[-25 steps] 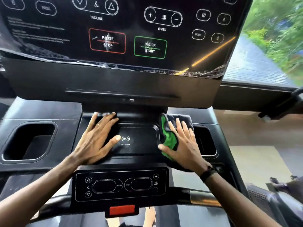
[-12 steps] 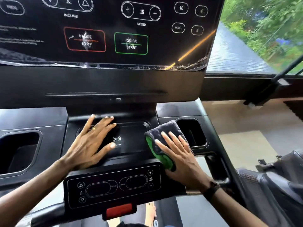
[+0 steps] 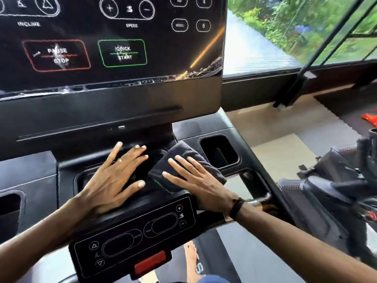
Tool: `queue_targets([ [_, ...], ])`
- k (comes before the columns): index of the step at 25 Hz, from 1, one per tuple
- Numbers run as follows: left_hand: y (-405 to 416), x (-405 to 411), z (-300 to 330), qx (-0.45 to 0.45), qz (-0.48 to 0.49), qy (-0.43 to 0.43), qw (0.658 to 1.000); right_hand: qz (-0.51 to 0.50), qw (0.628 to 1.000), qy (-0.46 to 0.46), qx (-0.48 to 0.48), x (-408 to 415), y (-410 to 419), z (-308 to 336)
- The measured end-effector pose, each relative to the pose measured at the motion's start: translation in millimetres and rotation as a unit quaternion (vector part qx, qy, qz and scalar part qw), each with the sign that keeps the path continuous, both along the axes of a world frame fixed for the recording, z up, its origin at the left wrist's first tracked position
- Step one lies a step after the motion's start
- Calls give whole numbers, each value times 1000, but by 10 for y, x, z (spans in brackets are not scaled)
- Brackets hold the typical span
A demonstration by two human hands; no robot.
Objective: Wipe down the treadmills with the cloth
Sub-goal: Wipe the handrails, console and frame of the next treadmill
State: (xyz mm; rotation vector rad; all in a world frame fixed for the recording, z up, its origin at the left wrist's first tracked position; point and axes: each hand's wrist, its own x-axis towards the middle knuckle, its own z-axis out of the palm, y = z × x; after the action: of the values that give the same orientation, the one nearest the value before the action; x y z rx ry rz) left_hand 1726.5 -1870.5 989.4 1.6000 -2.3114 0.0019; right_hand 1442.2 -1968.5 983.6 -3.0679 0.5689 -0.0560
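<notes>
Pressing the cloth (image 3: 183, 160) flat on the treadmill console tray (image 3: 67, 170) with the right hand (image 3: 195, 180).

Right hand: fingers straight and spread on the dark folded cloth, beside the right cup holder (image 3: 219, 153). Left hand (image 3: 114, 180): fingers spread, palm flat on the tray, just left of the cloth.

Dark cloth (image 3: 184, 160) w/ green edge lies bunched on black treadmill (image 3: 206, 125) console tray, beside cup holder.
</notes>
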Motion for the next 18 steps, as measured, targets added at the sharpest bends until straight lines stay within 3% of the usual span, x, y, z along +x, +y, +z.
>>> queue_targets([
  [8, -707, -521, 221, -47, -151, -58, 986, -66, 997, -37, 15, -224, -185, -117],
  [14, -1013, -710, 190, -25, -156, -71, 985, -251, 964, -69, 58, -1052, -522, -240],
  [18, -1119, -847, 171, -11, -148, -74, 986, -278, 952, -91, 91, -1421, -516, -252],
])
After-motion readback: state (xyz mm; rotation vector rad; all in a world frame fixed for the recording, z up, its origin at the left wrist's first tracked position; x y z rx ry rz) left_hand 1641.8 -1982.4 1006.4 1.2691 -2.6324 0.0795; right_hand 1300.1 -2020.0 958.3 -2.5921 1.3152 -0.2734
